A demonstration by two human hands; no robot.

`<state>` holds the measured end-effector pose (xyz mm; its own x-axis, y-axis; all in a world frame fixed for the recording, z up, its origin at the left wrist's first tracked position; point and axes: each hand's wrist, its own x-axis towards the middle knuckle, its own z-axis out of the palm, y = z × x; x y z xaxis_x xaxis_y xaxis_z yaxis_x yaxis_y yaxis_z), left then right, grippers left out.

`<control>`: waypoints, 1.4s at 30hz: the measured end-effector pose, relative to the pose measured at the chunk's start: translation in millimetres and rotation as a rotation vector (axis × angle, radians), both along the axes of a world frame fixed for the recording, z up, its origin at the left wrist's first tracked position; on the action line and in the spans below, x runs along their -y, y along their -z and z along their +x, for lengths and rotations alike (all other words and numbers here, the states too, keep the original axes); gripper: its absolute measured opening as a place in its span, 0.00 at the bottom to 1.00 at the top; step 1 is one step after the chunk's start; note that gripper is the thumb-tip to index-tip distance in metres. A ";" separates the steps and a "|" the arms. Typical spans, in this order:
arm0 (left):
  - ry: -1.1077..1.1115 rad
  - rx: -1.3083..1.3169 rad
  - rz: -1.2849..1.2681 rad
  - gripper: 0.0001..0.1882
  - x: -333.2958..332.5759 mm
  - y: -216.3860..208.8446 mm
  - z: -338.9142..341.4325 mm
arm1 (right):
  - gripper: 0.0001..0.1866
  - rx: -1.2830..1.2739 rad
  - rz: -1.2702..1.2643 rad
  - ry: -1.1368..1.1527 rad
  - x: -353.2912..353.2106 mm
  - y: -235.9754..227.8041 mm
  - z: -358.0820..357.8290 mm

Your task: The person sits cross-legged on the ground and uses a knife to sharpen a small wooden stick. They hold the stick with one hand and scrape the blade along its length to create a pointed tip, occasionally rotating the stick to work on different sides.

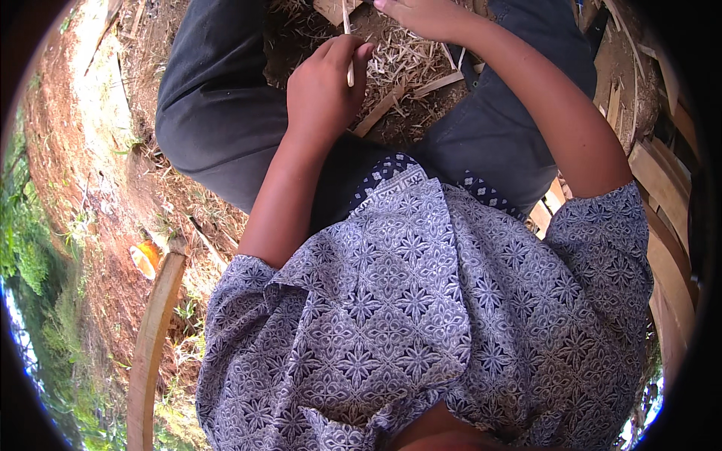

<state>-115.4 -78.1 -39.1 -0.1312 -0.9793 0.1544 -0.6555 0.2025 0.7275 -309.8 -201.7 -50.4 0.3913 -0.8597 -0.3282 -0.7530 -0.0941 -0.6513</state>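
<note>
**Thin bamboo strip in hand, shavings piled below**

Sits low over bare reddish ground (90, 150), knees apart in dark trousers (218, 113), patterned blue-and-white shirt (421, 301) filling the lower half of the view.

Grips a thin bamboo strip (348, 30) with the left hand (323, 90): fingers curled tight into a near fist, thumb pressed over the top, the pale sliver standing up out of the grasp and running off the upper edge. Pinches it firmly, no gap showing between fingers and strip.

Reaches the right hand (421, 16) in just beside the strip at the very top of the view. Shows only knuckles and a bent thumb there, the rest cropped; cannot tell whether those fingers hold the strip, a tool, or nothing.

Works above a litter of bamboo shavings (406, 68) and short offcuts lying between the legs, directly under both hands. Judging by that heap, puts a good share of trimming as done; judging by the strip clamped in the left hand, counts this piece as unfinished.

Keeps a long curved bamboo slat (154, 331) on the ground at the left, with a small orange object (145, 258) near its upper end, and a stack of flat bamboo slats (662, 188) along the right, all well apart from the hands and untouched.
</note>
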 end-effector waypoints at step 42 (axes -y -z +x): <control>-0.042 -0.062 -0.036 0.10 4.2 5.0 3.3 | 0.14 -0.301 -0.114 0.266 -4.4 26.7 25.4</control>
